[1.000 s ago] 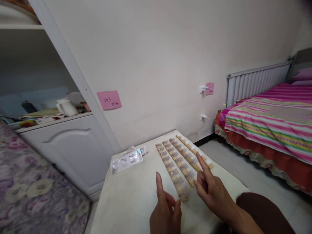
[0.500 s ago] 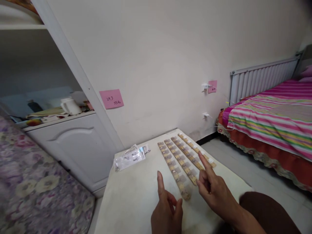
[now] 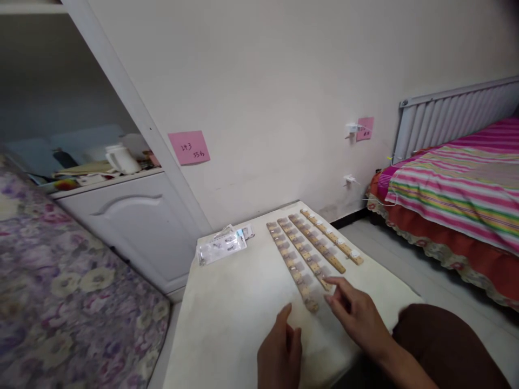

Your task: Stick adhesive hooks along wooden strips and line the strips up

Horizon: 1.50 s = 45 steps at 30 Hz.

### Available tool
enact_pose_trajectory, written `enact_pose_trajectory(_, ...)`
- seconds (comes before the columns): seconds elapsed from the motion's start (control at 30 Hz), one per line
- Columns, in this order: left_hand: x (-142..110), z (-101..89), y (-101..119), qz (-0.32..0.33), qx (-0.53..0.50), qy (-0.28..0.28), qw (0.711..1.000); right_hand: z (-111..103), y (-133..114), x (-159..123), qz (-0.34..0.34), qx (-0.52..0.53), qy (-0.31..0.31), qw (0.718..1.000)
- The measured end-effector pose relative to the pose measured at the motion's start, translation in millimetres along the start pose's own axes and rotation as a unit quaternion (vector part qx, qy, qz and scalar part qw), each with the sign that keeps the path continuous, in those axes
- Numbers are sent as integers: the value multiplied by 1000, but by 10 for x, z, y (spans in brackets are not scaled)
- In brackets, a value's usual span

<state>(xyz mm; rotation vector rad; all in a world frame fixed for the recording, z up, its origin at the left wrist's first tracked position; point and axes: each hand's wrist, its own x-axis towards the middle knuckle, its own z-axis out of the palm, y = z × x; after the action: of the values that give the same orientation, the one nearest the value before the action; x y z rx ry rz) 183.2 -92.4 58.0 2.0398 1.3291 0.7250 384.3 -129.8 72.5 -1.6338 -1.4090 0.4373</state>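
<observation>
Several narrow wooden strips lie side by side on a white table (image 3: 227, 302), slanting away toward the wall. The leftmost strip (image 3: 305, 290) carries a row of small pieces with greyish clear tabs. Round white pieces dot the rightmost strip (image 3: 343, 246). My left hand (image 3: 279, 351) is in front of the leftmost strip's near end, thumb and index finger apart, nothing between them. My right hand (image 3: 360, 320) hovers by the near end of the second strip (image 3: 310, 259); its index finger and thumb are spread and hold nothing, with the other fingers curled.
Clear plastic packaging (image 3: 223, 249) lies at the table's back left. A cabinet (image 3: 133, 232) and a floral cloth (image 3: 81, 302) stand to the left. White plugs (image 3: 351, 128) with cables are in the wall, and a bed (image 3: 458, 189) is at right.
Both index fingers, which pointed up and forward, are now bent lower. My right hand has drawn back from the rightmost strips toward the second strip's near end. The view has shifted slightly.
</observation>
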Motion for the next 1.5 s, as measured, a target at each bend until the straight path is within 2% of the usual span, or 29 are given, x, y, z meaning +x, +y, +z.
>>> enact_pose_trajectory(0.13, -103, 229, -495, -6, 1, -26, 1000, 399, 385, -82, 75, -73, -50, 993)
enact_pose_trajectory(0.23, -142, 319, -654, 7, 2, -12, 1000, 619, 525, -83, 114, -133, -45, 984)
enact_pose_trajectory(0.37, -146, 335, -681, 13, 2, -13, 1000, 763, 520, -56, 124, -194, -23, 973)
enact_pose_trajectory(0.53, -148, 372, -749, 39, -4, -5, 999, 803, 478, -88, 117, -235, -5, 965)
enact_pose_trajectory(0.77, -170, 498, -862, 53, -13, 33, 998, 865, 441, -111, 119, -255, 20, 959)
enact_pose_trajectory(1.07, -178, 520, -892, 73, -12, 44, 996, 943, 422, -66, 141, -265, 42, 953)
enact_pose_trajectory(1.3, -185, 513, -895, 93, -5, 32, 995, 945, 425, -29, 158, -202, 51, 965)
enact_pose_trajectory(1.43, -191, 520, -920, 96, -4, 37, 995, 939, 452, 28, 187, -72, 71, 977)
enact_pose_trajectory(1.5, -193, 525, -936, 97, -1, 39, 994, 940, 471, 60, 206, 10, 95, 974)
